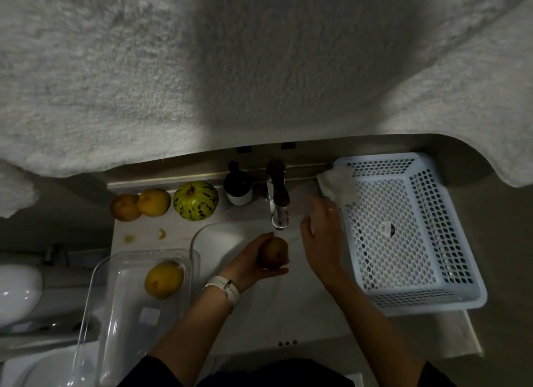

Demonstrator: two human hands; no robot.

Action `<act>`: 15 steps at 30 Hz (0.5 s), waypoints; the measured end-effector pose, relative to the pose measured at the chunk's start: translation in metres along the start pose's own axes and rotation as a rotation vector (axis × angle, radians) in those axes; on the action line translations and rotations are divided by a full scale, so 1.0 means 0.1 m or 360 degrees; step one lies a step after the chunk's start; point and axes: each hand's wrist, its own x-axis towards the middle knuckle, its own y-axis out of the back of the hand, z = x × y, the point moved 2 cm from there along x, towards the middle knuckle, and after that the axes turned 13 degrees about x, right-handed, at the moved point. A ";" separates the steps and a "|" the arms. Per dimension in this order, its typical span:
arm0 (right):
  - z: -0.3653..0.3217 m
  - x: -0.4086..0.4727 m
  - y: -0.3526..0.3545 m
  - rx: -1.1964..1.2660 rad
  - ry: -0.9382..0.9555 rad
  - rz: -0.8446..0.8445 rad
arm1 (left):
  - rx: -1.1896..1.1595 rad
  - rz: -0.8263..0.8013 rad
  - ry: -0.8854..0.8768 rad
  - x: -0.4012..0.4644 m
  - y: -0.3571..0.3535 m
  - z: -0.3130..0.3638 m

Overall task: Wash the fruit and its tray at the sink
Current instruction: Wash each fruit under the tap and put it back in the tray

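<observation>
My left hand (256,264) holds a brownish round fruit (275,252) over the white sink (207,236), just below the faucet spout (279,213). My right hand (320,236) hovers to the right of the spout with relaxed fingers and holds nothing. A clear plastic tray (121,300) lies left of the sink with one yellow fruit (163,280) in it. Two more yellow-orange fruits (141,203) and a green striped melon (196,200) sit on the counter at the back left.
A white perforated basket (403,231) stands right of the sink with a white cloth (340,184) over its near corner. A dark soap dispenser (238,184) stands beside the faucet. A fluffy towel (202,69) hangs across the top. A toilet (17,294) sits at the left.
</observation>
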 end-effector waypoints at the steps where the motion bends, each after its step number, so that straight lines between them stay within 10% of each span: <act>1: 0.10 0.06 0.04 -0.0155 -0.0061 0.0008 | -0.0025 -0.0042 -0.0002 -0.02 -0.01 -0.01; 15: 0.66 0.49 0.17 -0.0944 -0.0262 -0.0412 | -0.0143 -0.0180 0.0080 -0.36 0.02 -0.15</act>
